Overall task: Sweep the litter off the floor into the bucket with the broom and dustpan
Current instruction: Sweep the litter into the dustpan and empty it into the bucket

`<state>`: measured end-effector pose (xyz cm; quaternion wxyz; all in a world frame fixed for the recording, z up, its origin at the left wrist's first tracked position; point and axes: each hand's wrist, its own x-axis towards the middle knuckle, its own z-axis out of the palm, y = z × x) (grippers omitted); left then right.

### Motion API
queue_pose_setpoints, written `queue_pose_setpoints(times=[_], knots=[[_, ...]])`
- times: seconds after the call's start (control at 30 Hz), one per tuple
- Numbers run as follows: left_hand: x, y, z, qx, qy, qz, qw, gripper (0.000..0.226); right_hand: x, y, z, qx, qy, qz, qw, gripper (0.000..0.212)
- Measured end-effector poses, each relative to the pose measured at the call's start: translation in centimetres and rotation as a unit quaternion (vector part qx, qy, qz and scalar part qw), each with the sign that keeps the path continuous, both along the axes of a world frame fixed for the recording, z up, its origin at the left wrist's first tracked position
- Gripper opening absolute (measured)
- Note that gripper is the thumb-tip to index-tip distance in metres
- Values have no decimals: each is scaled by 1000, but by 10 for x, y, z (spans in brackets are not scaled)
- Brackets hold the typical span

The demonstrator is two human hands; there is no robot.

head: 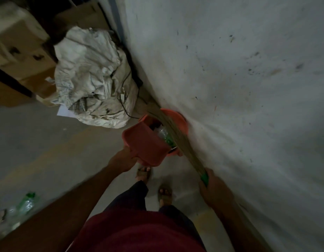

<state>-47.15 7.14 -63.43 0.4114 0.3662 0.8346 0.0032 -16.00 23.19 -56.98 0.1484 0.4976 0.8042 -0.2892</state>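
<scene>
Left hand (pixel 123 159): grip curled round the handle end of the dustpan (pixel 145 142). The dustpan is red, tilted, its mouth over the rim of the bucket.

Right hand (pixel 210 188): grip clamped on the green handle of the broom (pixel 173 135). The straw bristles run up from the hand, across the mouth of the bucket, with their tips past its far rim.

Bucket (pixel 181 120): orange, standing on the floor against the wall (pixel 239 79). Inside it, clear plastic and something green show between dustpan and broom.

Floor (pixel 48 142): grey concrete. Litter (pixel 21 206) lies at the lower left, well apart from the bucket: clear bottles with green labels, blurred.

Sack (pixel 92 77): white, crumpled, full, just beyond the bucket to the left, by the wall. A white sheet lies at its foot.

Boxes (pixel 17 51): cardboard, stacked at the upper left behind the sack.

Person: red top, dark trousers, sandalled feet (pixel 153 182) just before the bucket.
</scene>
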Motion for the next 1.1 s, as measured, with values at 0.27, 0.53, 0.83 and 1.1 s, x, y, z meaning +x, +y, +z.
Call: queue_pose_setpoints(times=[0.27, 0.53, 0.83, 1.1], knots=[[61, -42, 35, 63, 44, 127, 989, 42, 19, 2, 20, -24, 49, 60, 997, 42], [73, -142, 68, 84, 96, 268, 955, 38, -49, -42, 31, -30, 118, 179, 976, 37], [93, -305, 86, 99, 123, 537, 828, 45, -141, -153, 39, -34, 74, 352, 932, 37], [118, -481, 80, 86, 126, 654, 741, 46, -209, -326, 44, -60, 50, 472, 878, 27]])
